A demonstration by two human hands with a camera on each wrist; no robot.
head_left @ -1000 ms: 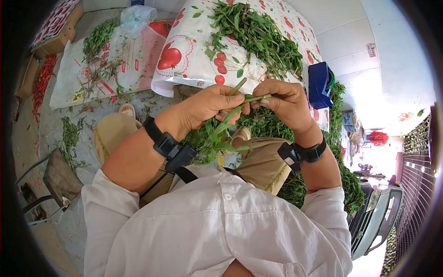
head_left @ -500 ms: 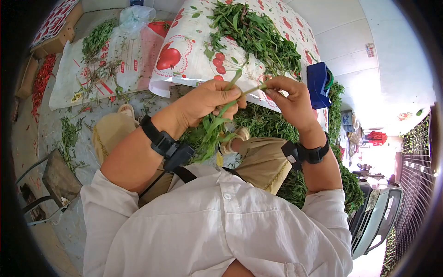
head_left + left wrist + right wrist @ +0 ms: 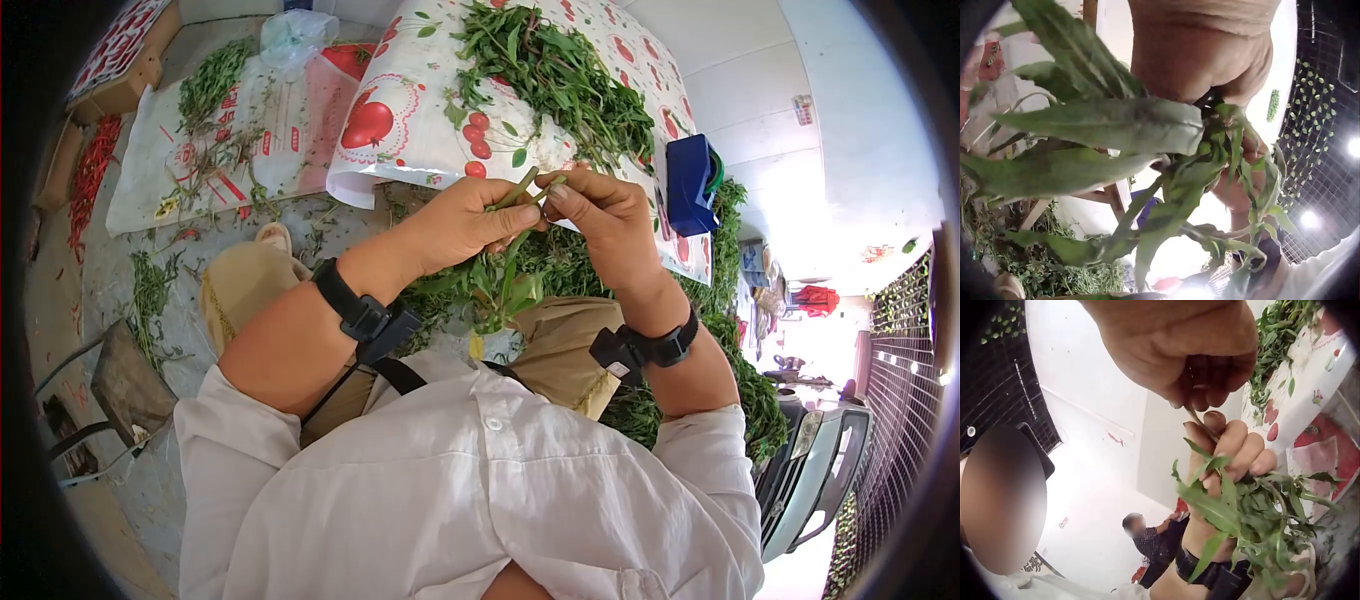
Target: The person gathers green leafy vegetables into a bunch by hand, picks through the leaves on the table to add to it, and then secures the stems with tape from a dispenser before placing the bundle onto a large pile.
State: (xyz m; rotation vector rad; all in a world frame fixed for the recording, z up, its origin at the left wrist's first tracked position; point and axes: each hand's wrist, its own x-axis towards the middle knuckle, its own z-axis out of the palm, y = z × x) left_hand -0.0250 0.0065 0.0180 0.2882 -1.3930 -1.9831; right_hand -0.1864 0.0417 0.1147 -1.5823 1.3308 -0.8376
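Note:
In the head view the left hand [image 3: 468, 222] grips a bunch of green stems [image 3: 522, 188], and their leaves [image 3: 505, 290] hang below it. The right hand [image 3: 606, 215], close against the left fingertips, pinches a stem [image 3: 547, 192] between thumb and fingers. From the right wrist view, a thin stem [image 3: 1192, 415] runs between the right fingertips and the left hand [image 3: 1235, 450], whose fingers curl round the leafy bunch [image 3: 1247, 519]. Long leaves [image 3: 1104, 125] cover much of the left hand [image 3: 1204, 56] in the left wrist view.
Cut greens [image 3: 560, 80] lie on the patterned tablecloth [image 3: 410, 130], with a blue tape dispenser [image 3: 692, 185] at its edge. More greens [image 3: 740, 390] are piled beside the right leg. Red chillies [image 3: 95, 185] lie far left. Another person [image 3: 1157, 540] is in the background.
The right hand drew away to the right with a stem, then came back beside the left hand. The leafy bunch below the left hand has swung slightly to the right.

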